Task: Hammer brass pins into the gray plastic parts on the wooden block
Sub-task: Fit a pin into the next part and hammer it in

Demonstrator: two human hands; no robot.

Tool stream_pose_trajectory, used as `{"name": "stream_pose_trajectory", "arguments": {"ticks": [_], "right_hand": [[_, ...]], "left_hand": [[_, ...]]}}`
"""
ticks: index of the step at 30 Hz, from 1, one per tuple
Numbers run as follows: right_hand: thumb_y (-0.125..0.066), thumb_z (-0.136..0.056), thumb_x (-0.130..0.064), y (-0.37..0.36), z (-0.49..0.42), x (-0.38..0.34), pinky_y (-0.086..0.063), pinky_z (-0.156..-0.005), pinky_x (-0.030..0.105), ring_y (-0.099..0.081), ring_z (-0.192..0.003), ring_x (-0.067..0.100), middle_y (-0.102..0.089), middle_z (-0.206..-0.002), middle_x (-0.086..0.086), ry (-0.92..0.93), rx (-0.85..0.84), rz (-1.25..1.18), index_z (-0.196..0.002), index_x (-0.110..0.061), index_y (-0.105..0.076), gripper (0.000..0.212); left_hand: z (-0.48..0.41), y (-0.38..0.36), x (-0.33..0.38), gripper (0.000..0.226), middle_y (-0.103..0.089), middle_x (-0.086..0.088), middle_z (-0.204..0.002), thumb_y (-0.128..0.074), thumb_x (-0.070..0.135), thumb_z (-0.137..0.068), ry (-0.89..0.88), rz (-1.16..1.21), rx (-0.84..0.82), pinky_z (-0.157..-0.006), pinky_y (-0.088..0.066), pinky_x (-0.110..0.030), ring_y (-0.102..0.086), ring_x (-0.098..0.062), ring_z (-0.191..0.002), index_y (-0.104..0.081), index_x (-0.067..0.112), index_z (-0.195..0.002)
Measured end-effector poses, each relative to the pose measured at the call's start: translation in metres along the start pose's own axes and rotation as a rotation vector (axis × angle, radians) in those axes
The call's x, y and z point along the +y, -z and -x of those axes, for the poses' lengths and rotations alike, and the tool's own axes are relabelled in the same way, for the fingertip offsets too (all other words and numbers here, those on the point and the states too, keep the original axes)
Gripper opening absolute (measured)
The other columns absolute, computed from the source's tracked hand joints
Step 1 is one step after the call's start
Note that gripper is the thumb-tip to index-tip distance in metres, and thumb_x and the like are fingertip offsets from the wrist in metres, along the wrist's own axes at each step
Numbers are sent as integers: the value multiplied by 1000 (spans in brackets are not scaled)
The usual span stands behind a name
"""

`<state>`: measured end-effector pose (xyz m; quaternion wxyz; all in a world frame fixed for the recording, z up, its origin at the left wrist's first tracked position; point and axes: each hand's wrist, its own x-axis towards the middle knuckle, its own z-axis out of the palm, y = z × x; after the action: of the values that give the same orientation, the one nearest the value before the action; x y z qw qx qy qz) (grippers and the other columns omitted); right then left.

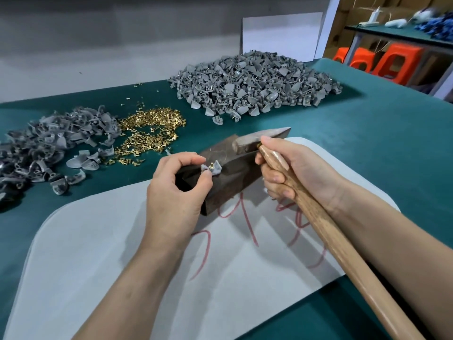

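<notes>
Brass pin (211, 164), tiny and likely slippery, stands in a light gray plastic part (215, 170) pinched by left-hand fingers (196, 158) on the wooden block (232, 173); right-hand fingers (277, 179) grip the hammer (255, 143).

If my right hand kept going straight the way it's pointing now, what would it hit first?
Probably the block: the right hand, gripping the hammer, points left at its right edge. Height is unclear, so it might pass just above.
</notes>
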<state>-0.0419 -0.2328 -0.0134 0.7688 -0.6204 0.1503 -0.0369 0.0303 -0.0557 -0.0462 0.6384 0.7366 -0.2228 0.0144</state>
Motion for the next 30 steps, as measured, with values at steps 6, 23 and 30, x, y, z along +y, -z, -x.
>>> {"name": "stream_pose_trajectory", "arguments": {"ticks": [6, 23, 30], "right_hand": [[-37, -95, -40, 20, -10, 0, -20, -44, 24, -26, -25, 7, -31, -40, -5, -27, -110, -364, -78, -10, -47, 36], [-45, -93, -35, 28, -16, 3, -33, -31, 15, -28, -25, 3, -32, -40, -5, -33, -182, -639, -77, -13, -47, 27], [-51, -85, -39, 28, -20, 3, -25, -35, 20, -27, -25, 6, -30, -39, -5, -77, -196, -635, -70, -11, -49, 32]], "left_hand": [[2, 2, 12, 16, -67, 14, -96, -69, 12, -85, -32, -77, 131, -88, -43, -21, -60, -2, -97, -64, 26, -78], [29, -60, 102, 21, -69, -31, -91, -62, 12, -85, 226, 403, -293, -80, -57, -31, -68, -38, -83, -67, -7, -91], [-69, -86, 109, 23, -71, -8, -101, -57, 26, -96, 162, 97, -143, -70, -52, -17, -64, -12, -84, -68, 8, -105]]}}
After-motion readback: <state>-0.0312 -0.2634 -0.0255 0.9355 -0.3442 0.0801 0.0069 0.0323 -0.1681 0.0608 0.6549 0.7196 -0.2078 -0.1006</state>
